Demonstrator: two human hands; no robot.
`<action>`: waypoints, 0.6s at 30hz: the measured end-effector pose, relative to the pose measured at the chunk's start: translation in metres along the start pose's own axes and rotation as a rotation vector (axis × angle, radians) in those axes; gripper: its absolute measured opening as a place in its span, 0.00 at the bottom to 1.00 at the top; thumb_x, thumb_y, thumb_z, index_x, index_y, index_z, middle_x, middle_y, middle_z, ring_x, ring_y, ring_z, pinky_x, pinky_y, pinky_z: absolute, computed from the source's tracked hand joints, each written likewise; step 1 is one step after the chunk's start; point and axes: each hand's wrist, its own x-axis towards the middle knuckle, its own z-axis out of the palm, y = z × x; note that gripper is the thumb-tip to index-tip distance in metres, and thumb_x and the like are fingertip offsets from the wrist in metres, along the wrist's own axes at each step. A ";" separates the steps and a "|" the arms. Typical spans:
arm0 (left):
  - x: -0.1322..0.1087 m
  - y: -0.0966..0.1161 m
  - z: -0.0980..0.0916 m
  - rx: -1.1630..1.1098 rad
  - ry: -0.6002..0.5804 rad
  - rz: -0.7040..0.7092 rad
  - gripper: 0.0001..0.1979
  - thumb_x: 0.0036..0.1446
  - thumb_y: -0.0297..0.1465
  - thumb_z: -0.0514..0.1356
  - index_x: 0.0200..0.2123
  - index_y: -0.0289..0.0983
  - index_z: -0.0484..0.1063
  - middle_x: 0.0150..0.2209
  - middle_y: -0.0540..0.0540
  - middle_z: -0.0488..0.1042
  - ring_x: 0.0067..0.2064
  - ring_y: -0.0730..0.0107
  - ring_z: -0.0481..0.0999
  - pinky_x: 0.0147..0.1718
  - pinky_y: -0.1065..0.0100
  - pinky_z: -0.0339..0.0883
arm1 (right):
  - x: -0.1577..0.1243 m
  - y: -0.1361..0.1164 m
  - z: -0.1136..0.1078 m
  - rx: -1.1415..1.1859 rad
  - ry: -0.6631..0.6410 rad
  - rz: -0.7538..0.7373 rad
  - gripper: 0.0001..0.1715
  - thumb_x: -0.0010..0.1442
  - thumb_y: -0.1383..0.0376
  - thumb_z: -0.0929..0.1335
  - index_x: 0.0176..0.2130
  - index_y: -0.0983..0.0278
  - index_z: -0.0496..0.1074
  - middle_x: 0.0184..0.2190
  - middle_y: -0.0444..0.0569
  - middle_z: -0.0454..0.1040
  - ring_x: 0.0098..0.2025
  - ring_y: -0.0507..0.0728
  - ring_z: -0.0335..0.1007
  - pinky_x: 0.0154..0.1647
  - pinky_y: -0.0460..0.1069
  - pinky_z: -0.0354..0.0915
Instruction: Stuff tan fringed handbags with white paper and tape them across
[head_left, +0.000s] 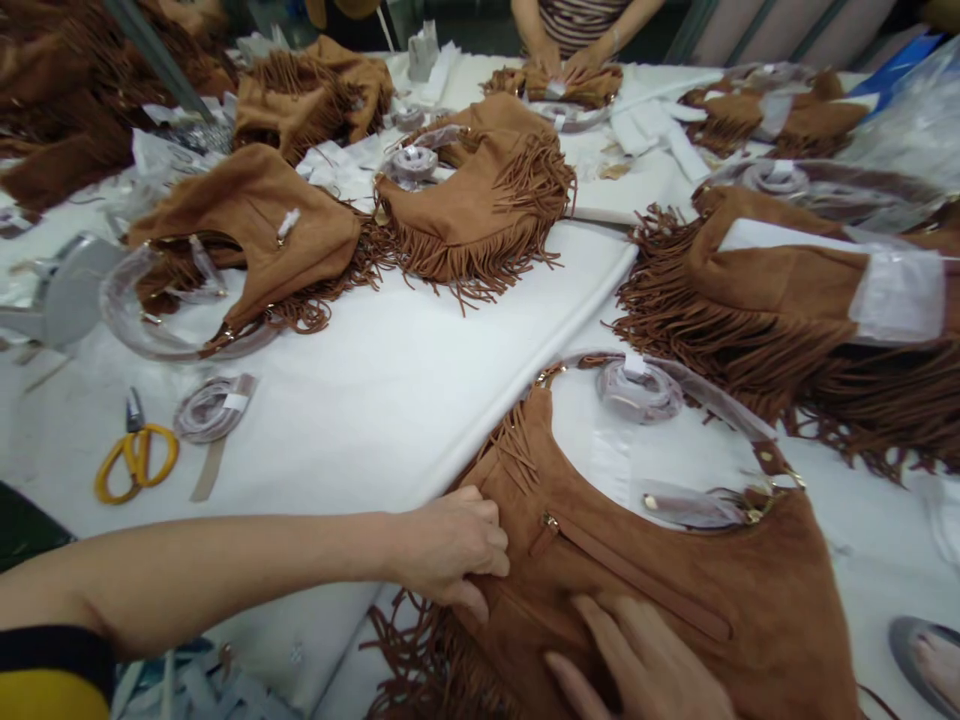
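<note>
A brown suede fringed handbag point(772, 590) lies at the table's near edge, its fringe hanging toward the lower left. My left hand point(454, 550) is at the bag's left side, fingers curled with a bit of the suede gripped between them and the thumb. Flat on the front panel, below the zipper point(637, 575), rests my right hand point(645, 660), its fingers spread and holding nothing. The bag's handle point(720, 400) is wrapped in clear plastic and arches away from me. Inside its curve sit a coiled wrapped strap point(640, 388) and a plastic-covered tassel point(694, 508).
Yellow-handled scissors point(136, 462) and another coiled strap point(214, 408) lie at left. More fringed bags point(480, 190) spread across the white table point(360, 400), with a stack point(787, 290) at right. Across the table, a co-worker's hands point(570, 62) rest on another bag.
</note>
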 end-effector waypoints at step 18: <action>-0.010 -0.029 -0.007 -0.269 -0.001 0.057 0.26 0.43 0.53 0.66 0.39 0.41 0.70 0.37 0.48 0.71 0.42 0.64 0.68 0.44 0.65 0.59 | 0.035 -0.053 0.039 0.435 0.154 -0.112 0.05 0.61 0.72 0.63 0.37 0.67 0.69 0.18 0.42 0.66 0.19 0.49 0.58 0.21 0.46 0.54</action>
